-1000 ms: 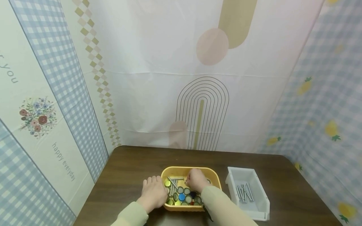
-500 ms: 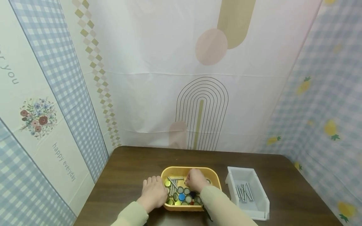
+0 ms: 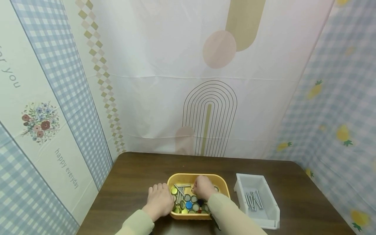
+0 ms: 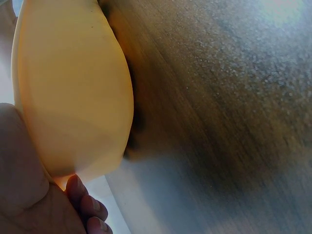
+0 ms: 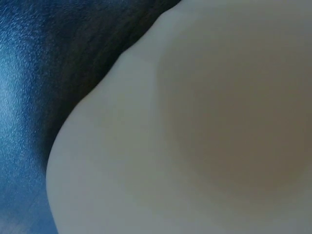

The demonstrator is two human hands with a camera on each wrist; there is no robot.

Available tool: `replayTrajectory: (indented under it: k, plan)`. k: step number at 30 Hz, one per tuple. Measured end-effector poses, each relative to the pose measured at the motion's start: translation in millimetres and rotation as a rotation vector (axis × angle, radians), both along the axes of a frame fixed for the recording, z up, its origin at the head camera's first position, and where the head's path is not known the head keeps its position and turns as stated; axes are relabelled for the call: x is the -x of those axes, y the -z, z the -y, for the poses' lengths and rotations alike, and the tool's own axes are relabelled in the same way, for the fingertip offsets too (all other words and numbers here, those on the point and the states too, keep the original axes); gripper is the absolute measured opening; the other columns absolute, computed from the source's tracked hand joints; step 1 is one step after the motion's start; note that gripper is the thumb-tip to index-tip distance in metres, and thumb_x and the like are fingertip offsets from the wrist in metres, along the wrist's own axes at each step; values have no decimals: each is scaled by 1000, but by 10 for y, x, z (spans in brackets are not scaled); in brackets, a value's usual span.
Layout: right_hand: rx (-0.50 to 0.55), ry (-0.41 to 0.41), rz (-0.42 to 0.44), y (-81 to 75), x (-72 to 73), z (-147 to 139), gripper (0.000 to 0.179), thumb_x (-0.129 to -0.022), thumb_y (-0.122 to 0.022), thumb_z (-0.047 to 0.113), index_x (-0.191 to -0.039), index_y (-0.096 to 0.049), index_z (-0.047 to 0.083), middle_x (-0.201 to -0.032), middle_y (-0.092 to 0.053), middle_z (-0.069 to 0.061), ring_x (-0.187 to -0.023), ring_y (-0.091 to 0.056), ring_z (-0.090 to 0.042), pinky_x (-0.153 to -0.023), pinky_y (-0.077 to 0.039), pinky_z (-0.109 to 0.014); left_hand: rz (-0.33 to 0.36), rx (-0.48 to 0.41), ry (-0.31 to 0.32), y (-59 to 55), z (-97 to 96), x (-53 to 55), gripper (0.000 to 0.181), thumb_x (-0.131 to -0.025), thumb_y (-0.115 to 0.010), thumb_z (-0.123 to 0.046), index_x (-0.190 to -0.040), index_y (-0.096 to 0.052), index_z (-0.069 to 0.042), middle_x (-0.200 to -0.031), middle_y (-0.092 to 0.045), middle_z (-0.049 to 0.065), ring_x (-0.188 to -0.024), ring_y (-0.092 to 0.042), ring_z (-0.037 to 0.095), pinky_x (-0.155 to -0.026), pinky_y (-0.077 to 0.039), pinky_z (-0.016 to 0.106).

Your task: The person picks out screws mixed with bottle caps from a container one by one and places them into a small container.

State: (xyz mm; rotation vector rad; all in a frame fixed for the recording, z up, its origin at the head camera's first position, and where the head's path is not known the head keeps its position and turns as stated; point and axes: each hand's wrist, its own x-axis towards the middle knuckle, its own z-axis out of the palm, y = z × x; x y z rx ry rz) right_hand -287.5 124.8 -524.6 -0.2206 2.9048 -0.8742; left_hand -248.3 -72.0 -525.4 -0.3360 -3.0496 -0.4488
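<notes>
Nothing visibly moved: left fingers [image 4: 92, 207] grip the yellow bin [image 3: 188, 216], right fingers [image 3: 198, 187] curl, grasp unclear.

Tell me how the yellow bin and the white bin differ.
The yellow bin has rounded corners; the white bin is straighter-sided. The yellow bin's long side runs across the table, while the white bin's runs front to back. The yellow bin holds bottle caps and slim metal pieces; only metal pieces show in the white bin. The left hand touches the yellow bin, not the white bin. Both are open-topped.
</notes>
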Motion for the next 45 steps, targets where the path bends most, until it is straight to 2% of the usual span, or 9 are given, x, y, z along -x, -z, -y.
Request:
replayTrajectory:
  k: [17,32,45]
  plan:
    - [-12,1,-2,21,3,4,49,-83,-68,1,-46,-39,16,-40,-28,9,-39,-27,-8,-41,-30,-26,12,0,0,39,6,23,33,-89,-59,-32,-92,-47,-1,-82,-42,12,-81,-41,30,-77,-31,49]
    - [-25,-7,-12,16,14,1,50,-82,-66,-1,-45,-37,17,-40,-26,10,-39,-25,-8,-41,-28,-26,11,-7,1,16,0,15,33,-89,-59,-31,-92,-47,-1,-83,-42,12,-81,-41,30,-77,-31,50]
    - [-34,-4,-11,13,15,2,47,-82,-68,0,-47,-40,16,-41,-28,9,-40,-29,-9,-42,-30,-27,19,-8,-4,19,-1,19,32,-89,-59,-31,-92,-47,-1,-82,-42,12,-81,-42,30,-77,-32,50]
